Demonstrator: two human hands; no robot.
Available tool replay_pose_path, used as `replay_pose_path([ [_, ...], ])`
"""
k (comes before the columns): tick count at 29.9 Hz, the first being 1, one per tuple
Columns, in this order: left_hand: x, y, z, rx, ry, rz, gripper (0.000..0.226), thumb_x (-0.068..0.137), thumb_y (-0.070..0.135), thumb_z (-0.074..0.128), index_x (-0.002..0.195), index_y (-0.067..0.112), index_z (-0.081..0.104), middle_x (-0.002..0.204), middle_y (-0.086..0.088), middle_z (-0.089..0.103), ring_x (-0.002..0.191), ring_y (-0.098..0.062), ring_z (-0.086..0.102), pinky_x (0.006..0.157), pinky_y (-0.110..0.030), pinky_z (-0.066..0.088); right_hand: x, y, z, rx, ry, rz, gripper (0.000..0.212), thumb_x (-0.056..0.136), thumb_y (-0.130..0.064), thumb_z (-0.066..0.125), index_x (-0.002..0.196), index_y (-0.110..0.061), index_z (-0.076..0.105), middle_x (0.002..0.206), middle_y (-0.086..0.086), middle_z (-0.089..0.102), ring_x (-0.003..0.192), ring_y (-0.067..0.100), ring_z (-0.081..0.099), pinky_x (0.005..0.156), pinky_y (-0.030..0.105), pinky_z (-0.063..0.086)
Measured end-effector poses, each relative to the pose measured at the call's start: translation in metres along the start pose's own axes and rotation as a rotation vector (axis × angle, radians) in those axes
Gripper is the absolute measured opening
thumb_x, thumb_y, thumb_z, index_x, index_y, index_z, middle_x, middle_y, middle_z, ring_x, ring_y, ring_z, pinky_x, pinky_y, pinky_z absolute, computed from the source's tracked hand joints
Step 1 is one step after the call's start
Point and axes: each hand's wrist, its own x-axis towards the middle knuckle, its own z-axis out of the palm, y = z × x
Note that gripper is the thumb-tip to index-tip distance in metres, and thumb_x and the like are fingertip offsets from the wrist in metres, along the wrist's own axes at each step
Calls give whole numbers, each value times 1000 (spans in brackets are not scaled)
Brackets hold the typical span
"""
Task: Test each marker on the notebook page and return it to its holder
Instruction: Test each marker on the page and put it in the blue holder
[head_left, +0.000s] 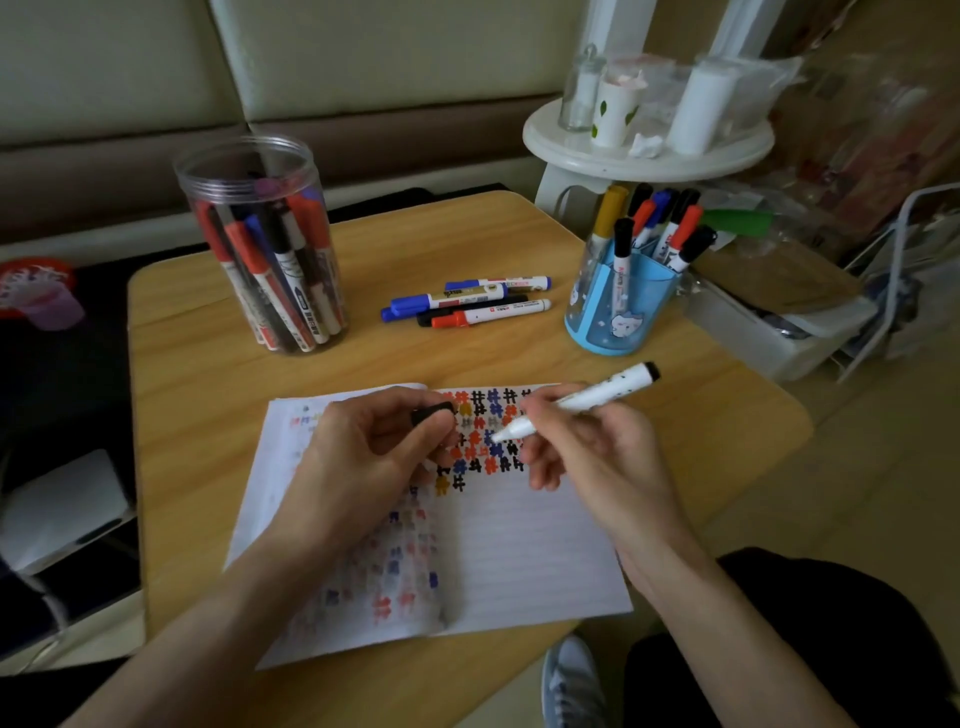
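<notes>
one open notebook (519, 545) lay flat on the wooden table (208, 415), near its front edge. the right-hand page carried rows of hash marks in black, blue, red and yellow across its upper part.

the right hand (587, 457) gripped one white marker (587, 397), fingers curled round the barrel in a writing hold. the marker was uncapped. its tip pointed down and left over the hash marks; contact with the paper could not be confirmed. its black rear end pointed up and right.

the left hand (358, 452) rested on the notebook and pinched one black cap (434, 413) between thumb and forefinger.

two holders stood at the back of the table:
- one clear plastic jar (260, 244), left, holding red-, blue- and black-capped markers; exact count not readable.
- one blue pen holder (618, 317), right, showing about eight caps: one yellow, four black, two red, one blue.

at least four capped loose markers (467, 304) lay side by side between the two holders: two blue, one black, one red.
</notes>
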Motion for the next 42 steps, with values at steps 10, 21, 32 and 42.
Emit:
replay_pose_path([
  [10, 3, -4, -9, 120, -36, 46, 19, 90, 26, 72, 108, 33, 74, 96, 21, 73, 87, 7, 71, 66, -9, 54, -5, 21, 19, -190, 13, -28, 9, 95, -18, 72, 94, -9, 72, 67, -3, 72, 59, 4, 66, 56, 19, 51],
  [21, 5, -9, -10, 128, -37, 39, 22, 90, 31, 72, 111, 34, 73, 104, 17, 73, 89, 3, 72, 70, -18, 60, -6, 25, 18, -342, -5, -98, 12, 93, -27, 72, 90, -16, 72, 71, 8, 69, 60, 17, 62, 55, 34, 53],
  [32, 5, -8, -10, 140, -42, 45, 24, 89, 34, 70, 113, 33, 73, 103, 17, 73, 87, 1, 72, 67, -20, 60, -4, 28, 16, -286, -56, -114, 7, 95, -20, 71, 92, -15, 71, 67, 0, 69, 58, 12, 61, 53, 26, 51],
  [42, 4, -7, -9, 125, -39, 42, 23, 90, 31, 71, 112, 30, 73, 102, 15, 74, 84, 1, 73, 64, -17, 58, -3, 29, 14, -272, -49, -127, 5, 95, -19, 70, 92, -15, 69, 67, 0, 68, 58, 8, 60, 53, 21, 47],
])
